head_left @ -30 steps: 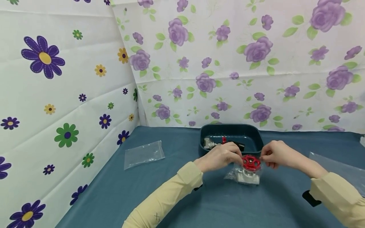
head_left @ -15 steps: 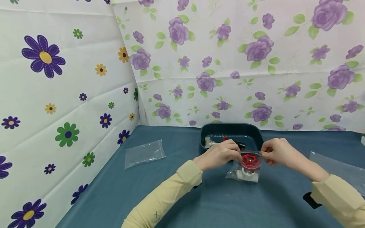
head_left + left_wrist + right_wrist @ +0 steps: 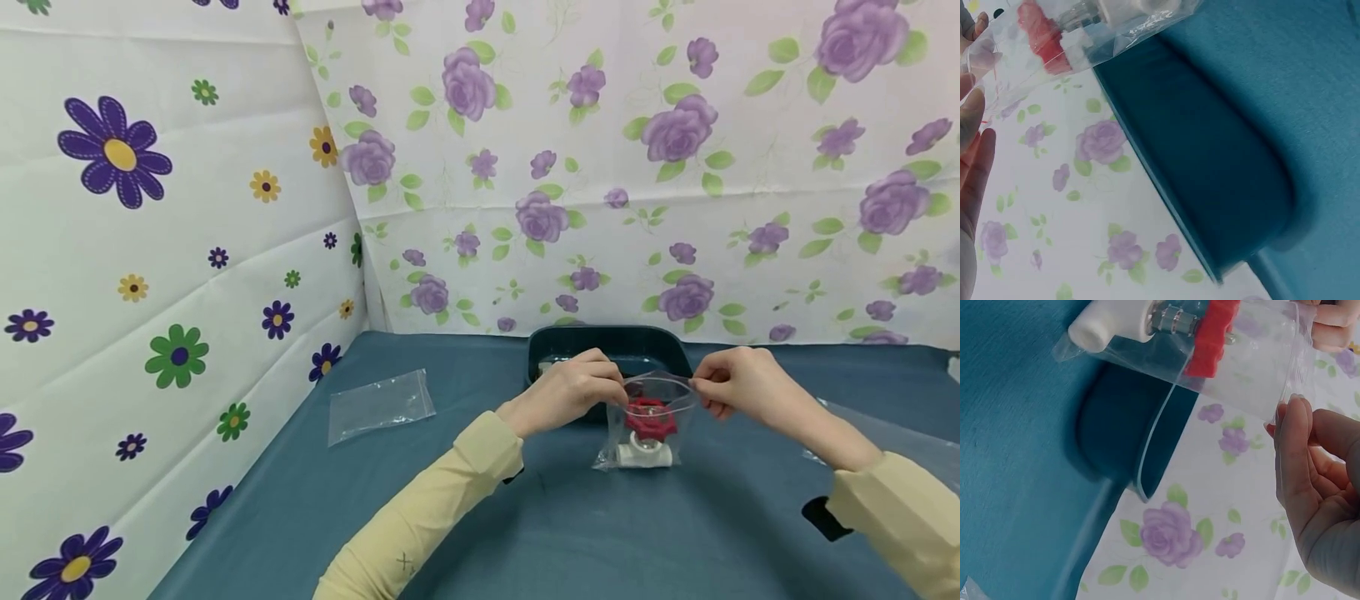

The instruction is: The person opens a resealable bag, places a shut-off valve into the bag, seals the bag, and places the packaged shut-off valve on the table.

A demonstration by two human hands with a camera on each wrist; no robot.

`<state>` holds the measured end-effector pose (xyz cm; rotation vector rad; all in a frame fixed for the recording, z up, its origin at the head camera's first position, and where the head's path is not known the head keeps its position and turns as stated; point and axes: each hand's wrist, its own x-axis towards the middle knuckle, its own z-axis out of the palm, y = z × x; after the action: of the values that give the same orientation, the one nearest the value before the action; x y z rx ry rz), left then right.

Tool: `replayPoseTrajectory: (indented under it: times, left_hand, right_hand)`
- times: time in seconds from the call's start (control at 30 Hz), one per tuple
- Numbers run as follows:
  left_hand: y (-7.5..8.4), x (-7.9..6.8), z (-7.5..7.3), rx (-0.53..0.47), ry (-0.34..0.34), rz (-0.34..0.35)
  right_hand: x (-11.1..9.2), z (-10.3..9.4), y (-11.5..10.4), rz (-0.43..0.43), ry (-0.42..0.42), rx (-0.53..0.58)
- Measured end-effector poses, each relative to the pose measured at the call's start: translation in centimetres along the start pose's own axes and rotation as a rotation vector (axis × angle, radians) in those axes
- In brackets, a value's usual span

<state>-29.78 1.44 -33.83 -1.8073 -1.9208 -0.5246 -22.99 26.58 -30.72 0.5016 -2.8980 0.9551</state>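
Upright between the two hands hangs a clear zip-lock bag [image 3: 617, 433], its mouth spread apart. Inside it is a white valve [image 3: 645, 454] with a red handwheel [image 3: 651, 418]; the right wrist view shows the white body [image 3: 1107, 325] and a grey metal stem too. My left hand [image 3: 570, 392] pinches the left corner of the bag's mouth. The opposite corner is pinched by my right hand [image 3: 746, 387], thumb against fingertips. In the left wrist view the left fingers [image 3: 975, 169] show only at the edge.
Just behind the bag stands a dark blue bin [image 3: 660, 333], its contents mostly hidden by the left hand. A flat clear bag [image 3: 378, 408] lies to the left on the blue cloth [image 3: 450, 367], and another clear plastic sheet [image 3: 900, 437] lies at right. Flowered curtains hang behind and at left.
Both hands have risen slightly and drawn the bag's mouth upward and taut. The bag, earlier low around the valve, now stands up around it, and the valve has shifted slightly.
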Motion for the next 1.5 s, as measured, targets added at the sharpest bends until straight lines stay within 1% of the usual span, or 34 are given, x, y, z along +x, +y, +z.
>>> replayPoseTrajectory:
  times: [0.23, 0.43, 0.53, 0.63, 0.83, 1.03, 1.2, 1.3, 1.5]
  left_hand:
    - [0.2, 0.1, -0.5, -0.042, -0.031, 0.005]
    - [0.1, 0.3, -1.0, -0.101, -0.008, -0.002]
    - [0.1, 0.4, -1.1, -0.094, -0.004, 0.011]
    - [0.2, 0.4, -1.1, -0.087, -0.015, 0.024]
    - [0.3, 0.7, -1.3, -0.088, -0.027, 0.040]
    - [0.6, 1.5, -1.9, -0.116, -0.078, 0.069]
    - [0.8, 2.0, -2.2, -0.158, -0.129, 0.057]
    - [0.9, 2.1, -2.3, -0.164, -0.155, 0.052]
    - [1.3, 2.0, -2.3, -0.217, -0.169, 0.049]
  right_hand:
    - [-0.4, 0.1, -0.6, 0.006, 0.039, -0.010]
    - [-0.8, -0.4, -1.0, 0.012, 0.050, 0.001]
    - [-1.0, -0.6, -1.1, 0.033, 0.045, 0.020]
    - [-1.2, -0.7, -1.1, 0.051, 0.035, 0.033]
    - [-1.6, -0.8, -1.2, 0.066, 0.024, 0.033]
    - [-1.9, -1.2, -1.5, 0.076, 0.015, 0.040]
    - [-2.0, -1.4, -1.4, 0.089, 0.014, 0.048]
    - [-2.0, -1.4, -1.3, 0.092, 0.009, 0.059]
    - [-2.1, -1.2, -1.3, 0.078, 0.012, 0.068]
